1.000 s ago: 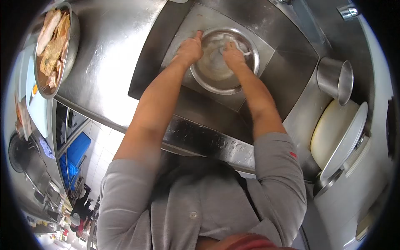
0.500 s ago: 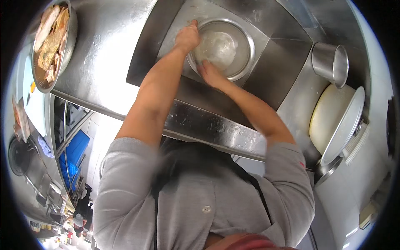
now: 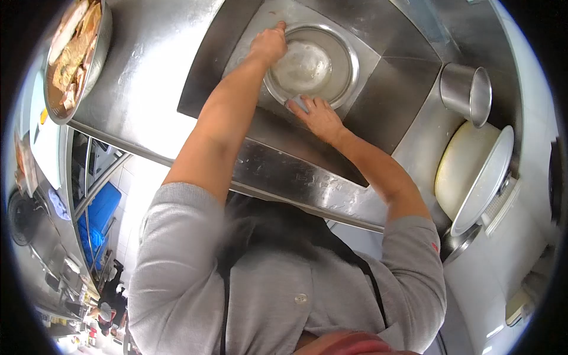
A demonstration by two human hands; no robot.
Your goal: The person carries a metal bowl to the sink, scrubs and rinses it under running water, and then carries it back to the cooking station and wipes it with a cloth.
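A round metal bowl (image 3: 353, 71) with cloudy liquid in it sits in the steel sink (image 3: 390, 100). My left hand (image 3: 268, 46) grips the bowl's upper left rim, its fingers closed round the edge. At the near rim is my right hand (image 3: 322, 120), its fingers bent over a small whitish thing (image 3: 297, 104) pressed against the bowl's outer edge. The fingers partly hide that thing, so I cannot make out what it is.
A perforated metal bowl (image 3: 104, 53) of raw meat pieces stands on the steel counter (image 3: 148, 65) at the left. Right of the sink are a metal pot (image 3: 458, 89) and a large pale basin (image 3: 464, 168). Another person (image 3: 112, 296) is far off at the lower left.
My right hand has moved from inside the bowl, down over its near side, to the outer near rim. My left hand has kept its hold on the left rim.
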